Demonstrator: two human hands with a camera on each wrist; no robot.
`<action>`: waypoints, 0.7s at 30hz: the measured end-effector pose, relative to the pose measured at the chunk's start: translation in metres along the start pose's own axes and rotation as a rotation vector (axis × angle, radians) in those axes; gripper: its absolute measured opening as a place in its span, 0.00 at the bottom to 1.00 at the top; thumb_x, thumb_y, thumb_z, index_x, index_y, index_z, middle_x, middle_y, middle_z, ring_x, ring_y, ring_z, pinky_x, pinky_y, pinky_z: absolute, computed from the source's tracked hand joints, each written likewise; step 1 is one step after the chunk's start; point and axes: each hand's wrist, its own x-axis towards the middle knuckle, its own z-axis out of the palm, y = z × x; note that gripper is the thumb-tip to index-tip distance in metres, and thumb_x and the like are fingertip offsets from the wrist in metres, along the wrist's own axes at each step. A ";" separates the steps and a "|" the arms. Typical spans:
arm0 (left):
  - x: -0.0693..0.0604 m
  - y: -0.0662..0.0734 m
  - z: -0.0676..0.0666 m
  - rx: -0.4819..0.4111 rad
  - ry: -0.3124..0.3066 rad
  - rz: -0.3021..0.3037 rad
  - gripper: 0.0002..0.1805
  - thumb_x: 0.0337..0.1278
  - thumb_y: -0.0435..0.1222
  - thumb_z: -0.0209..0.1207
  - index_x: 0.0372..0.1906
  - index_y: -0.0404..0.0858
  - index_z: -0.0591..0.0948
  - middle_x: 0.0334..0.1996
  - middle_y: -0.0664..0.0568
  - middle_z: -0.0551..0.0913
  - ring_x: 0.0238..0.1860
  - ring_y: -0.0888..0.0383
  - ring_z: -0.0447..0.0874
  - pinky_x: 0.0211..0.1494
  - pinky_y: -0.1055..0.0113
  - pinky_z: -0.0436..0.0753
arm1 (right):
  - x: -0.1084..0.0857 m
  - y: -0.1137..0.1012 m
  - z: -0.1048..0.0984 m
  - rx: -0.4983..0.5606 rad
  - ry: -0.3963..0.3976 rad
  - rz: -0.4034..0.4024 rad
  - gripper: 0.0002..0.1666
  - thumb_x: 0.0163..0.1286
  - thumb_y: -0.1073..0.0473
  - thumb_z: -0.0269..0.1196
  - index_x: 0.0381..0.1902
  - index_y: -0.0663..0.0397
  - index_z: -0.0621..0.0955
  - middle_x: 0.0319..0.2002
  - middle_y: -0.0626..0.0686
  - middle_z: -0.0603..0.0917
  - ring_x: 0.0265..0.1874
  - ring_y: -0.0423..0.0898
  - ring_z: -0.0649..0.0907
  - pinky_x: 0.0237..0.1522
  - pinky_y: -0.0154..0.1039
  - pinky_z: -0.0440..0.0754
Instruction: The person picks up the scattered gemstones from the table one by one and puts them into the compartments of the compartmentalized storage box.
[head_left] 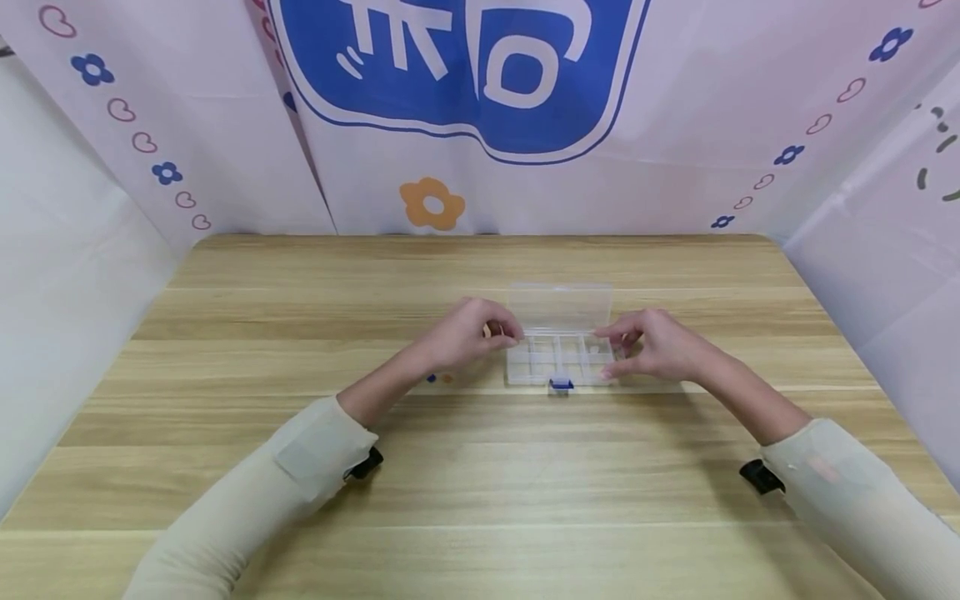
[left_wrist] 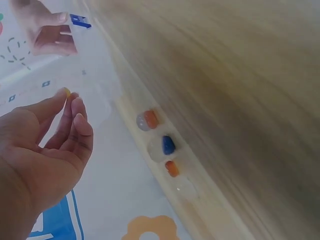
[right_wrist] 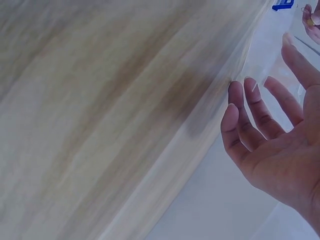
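A clear plastic divided box (head_left: 558, 358) sits on the table with its hinged lid (head_left: 561, 307) raised at the back and a blue clasp (head_left: 561, 384) at the front. My left hand (head_left: 472, 335) is over the box's left end. In the left wrist view its thumb and forefinger pinch a small yellow bead (left_wrist: 67, 93). At the right end, my right hand (head_left: 651, 348) holds the box, thumb at the front corner and forefinger toward the back. Its other fingers curve loosely beside the box in the right wrist view.
Left of the box lie several small beads: a blue bead (left_wrist: 168, 145), orange beads (left_wrist: 172, 168) and clear round ones (left_wrist: 186, 187). The wooden table (head_left: 480, 500) ends at a printed white cloth backdrop (head_left: 675, 167).
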 end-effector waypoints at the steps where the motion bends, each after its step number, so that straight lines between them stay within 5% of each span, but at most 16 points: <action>1: 0.001 0.001 0.000 -0.003 0.004 0.002 0.05 0.67 0.27 0.65 0.43 0.32 0.89 0.37 0.50 0.89 0.37 0.58 0.84 0.42 0.69 0.82 | 0.000 0.000 0.000 0.001 0.001 0.001 0.33 0.58 0.59 0.80 0.60 0.66 0.83 0.37 0.52 0.85 0.39 0.49 0.83 0.46 0.48 0.84; 21: 0.016 0.017 0.015 -0.041 -0.023 0.041 0.02 0.66 0.28 0.66 0.38 0.33 0.89 0.33 0.49 0.89 0.36 0.60 0.85 0.41 0.71 0.83 | 0.000 0.000 0.000 0.016 0.015 -0.030 0.33 0.56 0.59 0.81 0.58 0.68 0.84 0.34 0.51 0.85 0.37 0.48 0.83 0.45 0.49 0.84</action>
